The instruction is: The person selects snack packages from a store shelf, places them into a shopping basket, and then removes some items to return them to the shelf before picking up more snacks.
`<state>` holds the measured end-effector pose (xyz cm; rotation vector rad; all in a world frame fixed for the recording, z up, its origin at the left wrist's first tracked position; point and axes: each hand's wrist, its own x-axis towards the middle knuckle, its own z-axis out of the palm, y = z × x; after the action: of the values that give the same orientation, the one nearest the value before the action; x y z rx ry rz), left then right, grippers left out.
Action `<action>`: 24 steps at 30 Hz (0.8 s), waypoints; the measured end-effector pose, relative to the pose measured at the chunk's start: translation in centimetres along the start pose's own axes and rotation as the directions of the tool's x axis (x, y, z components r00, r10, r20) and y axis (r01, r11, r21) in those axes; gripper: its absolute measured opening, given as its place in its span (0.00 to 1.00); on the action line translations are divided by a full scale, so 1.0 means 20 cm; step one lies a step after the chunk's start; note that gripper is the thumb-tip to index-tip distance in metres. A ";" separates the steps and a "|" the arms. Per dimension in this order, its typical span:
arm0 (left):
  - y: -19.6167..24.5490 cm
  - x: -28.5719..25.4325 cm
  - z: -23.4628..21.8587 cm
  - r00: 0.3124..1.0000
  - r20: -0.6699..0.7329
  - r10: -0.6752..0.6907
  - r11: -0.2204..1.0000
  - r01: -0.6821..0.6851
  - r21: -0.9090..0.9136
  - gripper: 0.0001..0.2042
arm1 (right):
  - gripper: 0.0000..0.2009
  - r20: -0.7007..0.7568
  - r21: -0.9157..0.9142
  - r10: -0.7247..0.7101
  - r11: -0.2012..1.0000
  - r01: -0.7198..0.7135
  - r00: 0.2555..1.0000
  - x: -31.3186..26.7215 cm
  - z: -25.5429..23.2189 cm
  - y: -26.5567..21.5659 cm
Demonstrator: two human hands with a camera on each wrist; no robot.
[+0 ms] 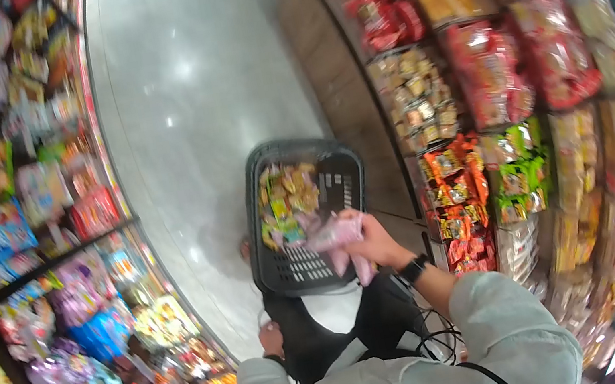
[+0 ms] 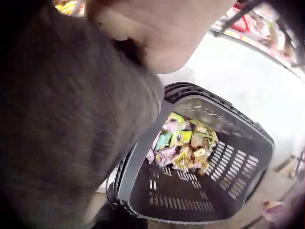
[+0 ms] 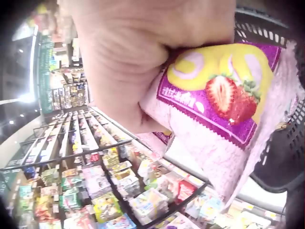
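My right hand (image 1: 369, 245) grips pink packets (image 1: 335, 234) over the right side of a dark basket (image 1: 280, 271). In the right wrist view, fingers of the right hand (image 3: 157, 43) curl round a pink and purple packet (image 3: 209, 119) printed with strawberries; another pink packet shows partly behind. Small wrapped snacks (image 1: 290, 195) in yellow, green and pink lie along the basket's left side. My left hand (image 1: 271, 338) hangs loosely curled beside the leg, apart from the basket. Its palm side (image 2: 157, 33) shows in the left wrist view, with the fingers largely out of sight.
Shelves of bagged snacks (image 1: 487, 72) line the right side, above a wooden panel (image 1: 332, 74). More packaged sweets (image 1: 1, 231) fill the left display. Grey floor (image 1: 185, 90) runs between them. Black cables (image 1: 438, 333) hang by the right thigh.
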<state>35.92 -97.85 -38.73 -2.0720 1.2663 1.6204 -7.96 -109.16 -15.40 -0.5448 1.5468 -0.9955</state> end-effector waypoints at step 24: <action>1.17 -2.12 -0.50 0.152 0.916 0.372 0.907 -0.270 -0.324 0.45 | 0.20 0.048 -0.102 -0.663 0.741 0.664 0.747 -2.24 0.46 -0.35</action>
<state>24.79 -97.70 9.35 -0.3019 1.0743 2.4937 9.92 -80.06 15.72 -1.2439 1.4202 -1.4394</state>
